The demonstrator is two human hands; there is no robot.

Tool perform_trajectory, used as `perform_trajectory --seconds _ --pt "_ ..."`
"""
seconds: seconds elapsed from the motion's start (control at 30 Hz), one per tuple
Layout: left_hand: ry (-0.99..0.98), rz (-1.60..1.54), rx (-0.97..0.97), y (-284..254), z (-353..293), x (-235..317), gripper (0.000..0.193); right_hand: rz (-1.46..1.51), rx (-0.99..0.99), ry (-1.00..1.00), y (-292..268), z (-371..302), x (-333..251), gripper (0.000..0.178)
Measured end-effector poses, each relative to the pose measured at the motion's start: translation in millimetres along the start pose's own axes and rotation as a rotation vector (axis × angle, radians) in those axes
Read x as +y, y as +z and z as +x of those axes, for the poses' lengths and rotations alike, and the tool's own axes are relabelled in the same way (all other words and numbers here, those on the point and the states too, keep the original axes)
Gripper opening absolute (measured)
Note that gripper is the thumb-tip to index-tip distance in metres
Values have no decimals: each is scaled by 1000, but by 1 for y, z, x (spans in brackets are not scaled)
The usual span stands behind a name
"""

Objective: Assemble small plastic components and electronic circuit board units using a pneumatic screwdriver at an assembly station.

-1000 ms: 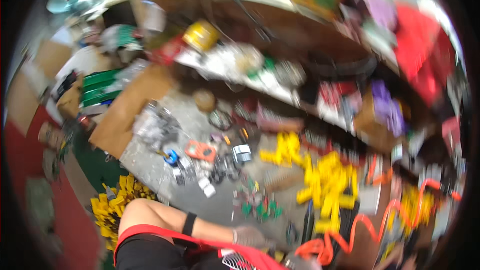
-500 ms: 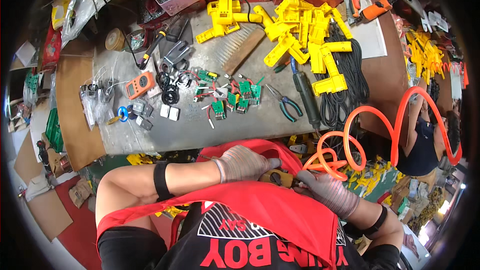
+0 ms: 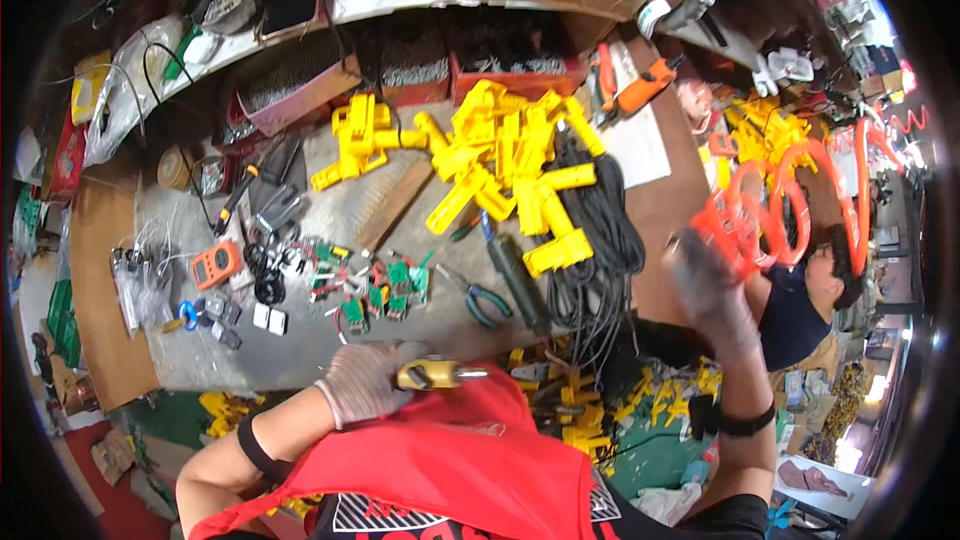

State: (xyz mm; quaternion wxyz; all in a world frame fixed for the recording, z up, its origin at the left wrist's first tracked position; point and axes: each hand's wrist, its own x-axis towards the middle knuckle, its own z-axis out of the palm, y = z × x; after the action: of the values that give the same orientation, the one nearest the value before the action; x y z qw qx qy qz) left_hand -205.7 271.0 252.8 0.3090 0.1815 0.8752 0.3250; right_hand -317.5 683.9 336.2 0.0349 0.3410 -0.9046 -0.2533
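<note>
My left hand, in a striped grey glove, is closed around a yellow-bodied tool with a silver metal end pointing right. The tool is above the red apron, in front of the bench edge; its exact kind is unclear. Off to the right, my raised right hand, also gloved and blurred by motion, is at the bunched loops of an orange coiled hose. Its fingers appear closed on the hose, though the grip is smeared.
On the bench lie yellow plastic housings, green circuit boards, pliers, a dark cylindrical tool, black cables, an orange meter and a wooden-backed brush. Screw bins line the back. Another person is at right.
My right hand has lifted away from the yellow tool, up and right, and the orange hose has bunched up there. My left hand keeps the tool. The view has shifted, showing more of the shelf.
</note>
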Motion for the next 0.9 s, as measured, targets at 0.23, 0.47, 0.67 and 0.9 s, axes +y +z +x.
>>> perform_trajectory --seconds 0.23,0.47,0.67,0.9 --pt "-172 185 254 3 -8 -23 42 200 -28 393 9 167 183 29" --pt "-377 34 563 32 -60 -36 38 241 -395 257 11 256 194 21" --pt "-459 -29 718 44 -107 -53 50 -35 -303 -107 -38 269 82 23" --pt "-836 -93 734 52 -162 -122 42 177 -180 -27 -3 221 41 22"
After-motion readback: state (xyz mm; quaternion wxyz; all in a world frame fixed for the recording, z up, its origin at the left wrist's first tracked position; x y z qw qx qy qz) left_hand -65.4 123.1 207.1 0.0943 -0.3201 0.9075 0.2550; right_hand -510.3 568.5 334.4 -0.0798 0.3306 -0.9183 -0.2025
